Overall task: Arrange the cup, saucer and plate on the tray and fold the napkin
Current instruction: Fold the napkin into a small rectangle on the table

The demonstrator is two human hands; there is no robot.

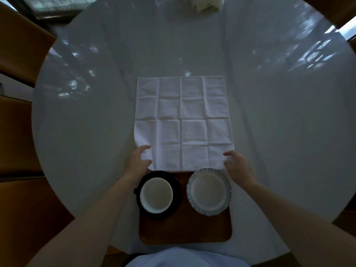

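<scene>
Round table (86,132), left hand (137,159), right hand (238,166) pinching napkin (183,122) near corners

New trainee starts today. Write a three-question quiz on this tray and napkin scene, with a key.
1. True or false: the cup sits on the black saucer.
2. Which lies spread flat beyond the tray? A plate B napkin C spoon
3. Fill in: both hands are at the napkin's ____ corners.

Key: 1 true. 2 B, the napkin. 3 near; left hand, right hand. The plate is already on the tray.
</scene>
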